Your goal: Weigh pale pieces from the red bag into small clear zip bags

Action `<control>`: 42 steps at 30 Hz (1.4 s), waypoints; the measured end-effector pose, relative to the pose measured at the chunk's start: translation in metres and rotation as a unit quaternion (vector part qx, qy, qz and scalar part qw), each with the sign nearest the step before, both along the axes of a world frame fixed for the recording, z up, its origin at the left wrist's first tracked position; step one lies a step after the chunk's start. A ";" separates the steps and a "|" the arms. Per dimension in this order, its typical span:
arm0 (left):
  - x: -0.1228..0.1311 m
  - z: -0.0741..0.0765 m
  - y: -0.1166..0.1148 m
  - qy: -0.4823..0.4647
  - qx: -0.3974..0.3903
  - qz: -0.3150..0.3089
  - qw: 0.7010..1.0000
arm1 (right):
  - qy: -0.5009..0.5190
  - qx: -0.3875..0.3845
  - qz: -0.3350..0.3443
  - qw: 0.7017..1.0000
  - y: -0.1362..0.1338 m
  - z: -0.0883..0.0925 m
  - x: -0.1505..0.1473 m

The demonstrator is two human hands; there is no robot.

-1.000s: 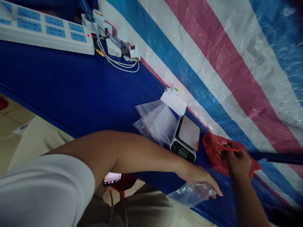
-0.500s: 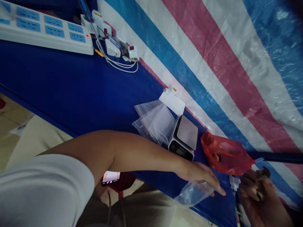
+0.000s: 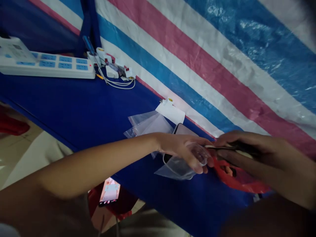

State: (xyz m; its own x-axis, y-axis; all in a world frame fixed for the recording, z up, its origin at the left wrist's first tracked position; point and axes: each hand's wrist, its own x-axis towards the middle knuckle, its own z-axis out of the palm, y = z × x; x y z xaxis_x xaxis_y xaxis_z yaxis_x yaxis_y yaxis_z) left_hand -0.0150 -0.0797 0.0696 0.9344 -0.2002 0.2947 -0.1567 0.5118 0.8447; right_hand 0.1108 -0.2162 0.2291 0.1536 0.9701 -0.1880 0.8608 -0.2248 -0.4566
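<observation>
Now both hands have come together: left hand (image 3: 181, 149) curled around a clear plastic bag (image 3: 176, 169), right hand (image 3: 244, 148) pinching a thin item (image 3: 223, 147).

You have a white power strip (image 3: 46, 65) with blue socket panels at far left on the blue table covering (image 3: 74, 112). Beside it, note a blue-handled screwdriver (image 3: 87, 44) and white electrical fittings (image 3: 111, 70) with looped cable. A striped tarpaulin (image 3: 197, 56) lies beyond; a lit phone (image 3: 110, 191) sits on a red stool (image 3: 123, 200) below.

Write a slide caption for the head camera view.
Left hand holds a clear plastic bag, right hand close beside it, above a red bag and a scale.
</observation>
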 end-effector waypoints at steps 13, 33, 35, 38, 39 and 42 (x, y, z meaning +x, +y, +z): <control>-0.006 0.003 0.012 0.037 0.056 0.026 0.997 | -0.021 -0.002 0.115 0.993 0.037 -0.029 -0.007; 0.001 -0.003 0.003 0.020 -0.061 0.053 0.997 | -0.119 0.123 0.136 0.976 0.045 -0.037 -0.031; 0.002 -0.003 0.003 0.023 -0.078 0.054 0.995 | -0.128 0.137 0.126 0.974 0.045 -0.037 -0.030; 0.003 -0.003 0.004 0.011 -0.090 0.052 0.995 | -0.135 0.153 0.116 0.972 0.042 -0.036 -0.026; 0.003 -0.004 0.005 0.007 -0.087 0.053 0.995 | -0.138 0.155 0.113 0.972 0.041 -0.036 -0.025; 0.003 -0.007 0.006 -0.004 -0.073 0.059 0.996 | -0.148 0.149 0.088 0.974 0.037 -0.035 -0.021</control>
